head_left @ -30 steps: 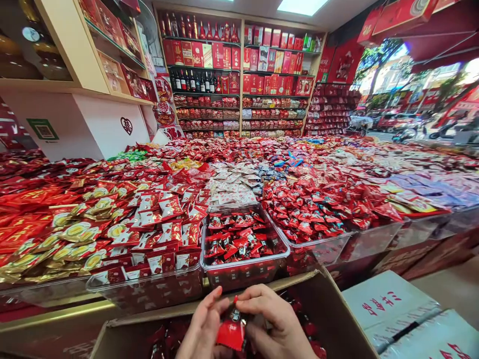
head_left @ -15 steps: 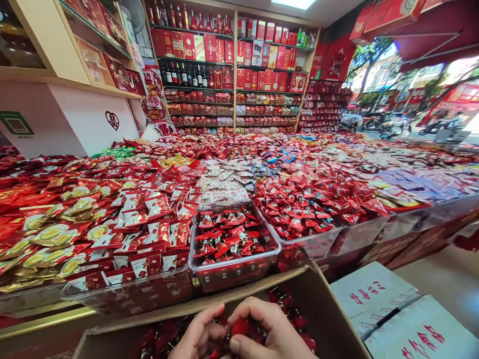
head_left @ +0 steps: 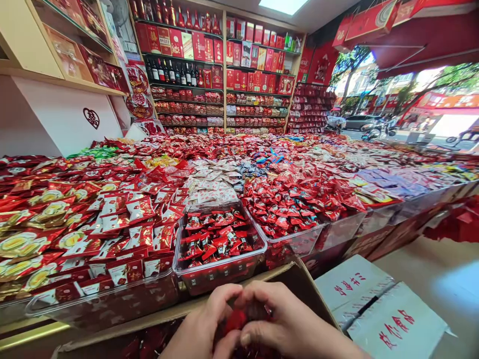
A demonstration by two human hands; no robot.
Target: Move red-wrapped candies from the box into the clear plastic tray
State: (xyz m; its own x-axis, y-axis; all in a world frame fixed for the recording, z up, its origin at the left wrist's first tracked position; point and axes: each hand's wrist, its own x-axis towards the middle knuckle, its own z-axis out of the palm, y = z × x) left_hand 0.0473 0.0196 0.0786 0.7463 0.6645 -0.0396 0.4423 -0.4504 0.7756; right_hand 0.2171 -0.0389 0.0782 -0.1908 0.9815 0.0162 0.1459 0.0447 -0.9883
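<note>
My left hand (head_left: 204, 324) and my right hand (head_left: 284, 316) are cupped together, fingers curled round a small bunch of red-wrapped candies (head_left: 235, 321). Fingers hide most of the bunch. Both hands are above an open cardboard box (head_left: 299, 279), where more dark red wrapped candies (head_left: 149, 341) lie. Just beyond the box, a clear plastic bin (head_left: 220, 267) holds similar red and black candies (head_left: 215, 242), lower than the heaps around it.
Bins of white-and-red packets (head_left: 138, 209) and small red candies (head_left: 280, 204) flank the clear bin. Pale cartons with red lettering (head_left: 396, 319) stand at the right on the floor. Behind the display rise shelves of bottles and boxes (head_left: 179, 45).
My hands have risen slightly and drawn closer together round the candies. The view has turned a little to the right.
</note>
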